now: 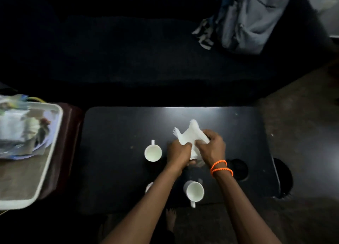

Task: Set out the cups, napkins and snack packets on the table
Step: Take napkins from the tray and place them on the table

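Note:
Both my hands hold a white paper napkin above the middle of the black table. My left hand grips its lower left part, my right hand its right side. A white cup stands upright just left of my left hand. A second white cup stands near the front edge, between my forearms. The rim of a third white cup peeks out beside my left forearm. Something white shows under my hands, mostly hidden. Snack packets lie blurred on a tray at the left.
A white-rimmed tray rests on a dark stand left of the table. The table has a round cutout at the right. A grey backpack sits on the dark seat behind. My bare foot shows below the front edge.

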`<move>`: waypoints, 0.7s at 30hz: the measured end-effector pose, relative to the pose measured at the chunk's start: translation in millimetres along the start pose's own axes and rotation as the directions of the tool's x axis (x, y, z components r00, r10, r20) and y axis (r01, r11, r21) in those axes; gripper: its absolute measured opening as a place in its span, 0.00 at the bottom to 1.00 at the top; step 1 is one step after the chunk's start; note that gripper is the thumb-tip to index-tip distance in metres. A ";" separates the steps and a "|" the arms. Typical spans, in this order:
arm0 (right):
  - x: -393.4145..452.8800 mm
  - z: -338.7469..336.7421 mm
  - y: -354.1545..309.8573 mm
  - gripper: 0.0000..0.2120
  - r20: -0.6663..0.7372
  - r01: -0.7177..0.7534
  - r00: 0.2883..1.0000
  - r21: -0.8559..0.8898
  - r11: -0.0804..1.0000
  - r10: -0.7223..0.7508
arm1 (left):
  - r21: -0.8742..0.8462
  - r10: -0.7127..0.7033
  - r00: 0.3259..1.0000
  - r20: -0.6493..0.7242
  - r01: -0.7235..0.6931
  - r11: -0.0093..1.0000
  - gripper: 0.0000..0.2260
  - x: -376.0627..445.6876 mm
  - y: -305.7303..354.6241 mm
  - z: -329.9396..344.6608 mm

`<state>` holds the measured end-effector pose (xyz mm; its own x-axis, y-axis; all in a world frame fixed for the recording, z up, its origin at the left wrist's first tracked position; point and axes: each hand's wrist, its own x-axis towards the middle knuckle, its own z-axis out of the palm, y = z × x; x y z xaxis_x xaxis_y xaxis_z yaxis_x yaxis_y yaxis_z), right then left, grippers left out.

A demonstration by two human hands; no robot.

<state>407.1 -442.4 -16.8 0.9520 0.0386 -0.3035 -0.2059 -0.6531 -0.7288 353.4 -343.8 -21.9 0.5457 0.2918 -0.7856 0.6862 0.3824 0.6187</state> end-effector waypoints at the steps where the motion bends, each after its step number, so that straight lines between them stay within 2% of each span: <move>1: -2.0 -17.4 11.9 0.16 -0.034 -0.019 0.999 -0.013 1.000 0.018 | 0.068 0.037 0.999 0.011 -0.037 0.997 0.10 -4.6 -5.0 19.6; 4: -13.5 -64.0 48.8 0.19 -0.128 -0.101 0.987 -0.056 0.993 0.093 | 0.251 0.098 0.994 0.053 -0.108 0.962 0.12 -19.5 -25.7 71.2; 9: -42.2 -115.3 98.3 0.17 -0.260 -0.196 0.952 -0.103 0.975 0.164 | 0.409 -0.044 0.977 0.207 -0.045 0.911 0.17 -35.7 -59.8 128.2; 12: -46.7 -135.9 117.9 0.13 -0.153 -0.212 0.972 -0.235 0.949 0.179 | 0.448 -0.187 0.938 0.293 0.038 0.893 0.17 -36.9 -71.8 149.0; 14: -45.5 -145.3 129.6 0.13 -0.077 -0.218 0.976 -0.316 0.924 0.204 | 0.485 -0.243 0.920 0.309 0.067 0.872 0.16 -33.5 -75.7 158.7; 17: -35.5 -148.6 141.0 0.18 -0.048 -0.263 0.964 -0.337 0.904 0.263 | 0.499 -0.297 0.898 0.325 0.104 0.861 0.15 -25.2 -74.7 166.9; 21: -10.9 -140.4 140.6 0.12 -0.002 -0.313 0.941 -0.385 0.868 0.339 | 0.435 -0.317 0.903 0.289 0.171 0.884 0.11 -12.3 -74.1 174.3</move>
<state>399.6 -640.8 -29.8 0.8264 -0.1865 -0.5313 -0.3899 -0.8703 -0.3009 379.7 -528.5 -56.6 0.4146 -0.1108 -0.9032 0.9091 0.0066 0.4165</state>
